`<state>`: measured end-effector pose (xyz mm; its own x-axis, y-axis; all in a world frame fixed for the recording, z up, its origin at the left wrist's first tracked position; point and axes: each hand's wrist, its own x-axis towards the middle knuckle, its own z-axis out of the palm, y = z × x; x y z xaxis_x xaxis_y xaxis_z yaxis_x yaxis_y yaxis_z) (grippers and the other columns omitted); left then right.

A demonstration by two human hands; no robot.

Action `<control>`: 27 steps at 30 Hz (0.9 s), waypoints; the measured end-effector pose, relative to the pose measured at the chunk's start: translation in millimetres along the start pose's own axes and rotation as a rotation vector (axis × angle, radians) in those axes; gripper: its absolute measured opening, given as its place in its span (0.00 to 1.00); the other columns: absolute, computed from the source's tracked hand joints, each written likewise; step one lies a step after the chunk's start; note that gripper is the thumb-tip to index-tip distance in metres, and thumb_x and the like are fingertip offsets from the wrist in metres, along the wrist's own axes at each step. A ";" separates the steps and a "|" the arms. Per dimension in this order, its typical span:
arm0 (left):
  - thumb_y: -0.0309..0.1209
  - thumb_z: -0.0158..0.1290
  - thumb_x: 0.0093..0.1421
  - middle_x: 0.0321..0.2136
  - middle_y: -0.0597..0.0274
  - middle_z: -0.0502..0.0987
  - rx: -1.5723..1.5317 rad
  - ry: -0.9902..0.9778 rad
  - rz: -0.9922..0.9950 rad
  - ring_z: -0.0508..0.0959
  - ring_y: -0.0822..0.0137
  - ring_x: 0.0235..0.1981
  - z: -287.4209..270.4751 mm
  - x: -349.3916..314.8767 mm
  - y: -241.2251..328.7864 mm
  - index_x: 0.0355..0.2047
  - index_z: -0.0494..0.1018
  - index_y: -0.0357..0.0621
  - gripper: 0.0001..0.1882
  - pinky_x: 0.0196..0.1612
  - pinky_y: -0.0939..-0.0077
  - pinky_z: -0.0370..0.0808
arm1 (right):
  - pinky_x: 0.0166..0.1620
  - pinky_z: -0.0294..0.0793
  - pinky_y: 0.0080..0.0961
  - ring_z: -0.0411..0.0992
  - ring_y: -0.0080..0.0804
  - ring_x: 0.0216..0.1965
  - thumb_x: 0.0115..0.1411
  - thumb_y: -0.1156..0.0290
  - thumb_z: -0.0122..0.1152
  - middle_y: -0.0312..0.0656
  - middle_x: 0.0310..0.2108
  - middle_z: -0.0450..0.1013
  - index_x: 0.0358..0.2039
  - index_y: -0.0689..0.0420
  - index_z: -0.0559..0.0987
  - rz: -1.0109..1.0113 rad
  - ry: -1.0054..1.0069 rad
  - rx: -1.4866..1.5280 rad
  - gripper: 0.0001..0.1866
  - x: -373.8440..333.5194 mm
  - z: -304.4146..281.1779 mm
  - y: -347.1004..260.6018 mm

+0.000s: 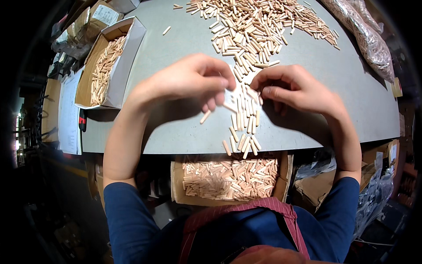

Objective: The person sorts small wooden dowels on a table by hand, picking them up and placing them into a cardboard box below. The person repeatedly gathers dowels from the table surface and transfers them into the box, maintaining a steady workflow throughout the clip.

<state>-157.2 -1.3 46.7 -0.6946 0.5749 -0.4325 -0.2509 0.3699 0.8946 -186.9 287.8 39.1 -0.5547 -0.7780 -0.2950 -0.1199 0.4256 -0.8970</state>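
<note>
A narrow trail of wooden dowels point(241, 119) runs down the grey table toward its near edge. On the left of the trail, my left hand point(193, 81) hovers with curled fingers, its fingertips slightly blurred. One loose wooden dowel point(205, 116) shows just below those fingertips; I cannot tell whether they touch it. Across the trail, my right hand point(301, 90) is closed, thumb against bent fingers, beside the dowels. What lies inside either grip is hidden. Under the table's near edge stands an open cardboard box point(283, 176) filled with many dowels.
A large dowel heap point(255, 26) covers the far middle of the table point(176, 136). At the left stands a white carton point(132, 53) partly filled with dowels, near papers point(70, 114). A full plastic bag point(367, 39) lies along the far right edge.
</note>
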 end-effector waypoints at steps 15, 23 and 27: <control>0.30 0.54 0.73 0.43 0.58 0.84 -0.032 0.373 0.441 0.83 0.68 0.47 -7.4 18.8 -19.0 0.53 0.78 0.34 0.14 0.54 0.72 0.80 | 0.48 0.78 0.25 0.79 0.25 0.41 0.70 0.71 0.56 0.40 0.38 0.81 0.52 0.65 0.81 -0.358 0.498 -0.104 0.15 5.5 -11.1 20.9; 0.40 0.51 0.75 0.68 0.39 0.68 1.051 0.710 0.639 0.65 0.44 0.72 -10.1 46.1 -53.2 0.71 0.62 0.33 0.31 0.74 0.55 0.60 | 0.73 0.60 0.46 0.61 0.59 0.72 0.73 0.50 0.60 0.58 0.70 0.65 0.69 0.66 0.67 -0.480 0.569 -0.827 0.37 39.0 -11.8 54.3; 0.43 0.46 0.76 0.71 0.35 0.64 1.061 0.685 0.592 0.60 0.39 0.74 -14.7 47.5 -54.8 0.72 0.60 0.31 0.33 0.76 0.50 0.56 | 0.79 0.46 0.53 0.49 0.60 0.78 0.71 0.35 0.51 0.60 0.77 0.55 0.75 0.64 0.61 -0.427 0.397 -0.997 0.48 32.4 3.8 42.0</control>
<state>-186.3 -5.0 -21.2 -0.7819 0.4853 0.3914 0.6032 0.7474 0.2785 -206.8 278.7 -9.4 -0.5112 -0.8216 0.2522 -0.8588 0.4764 -0.1886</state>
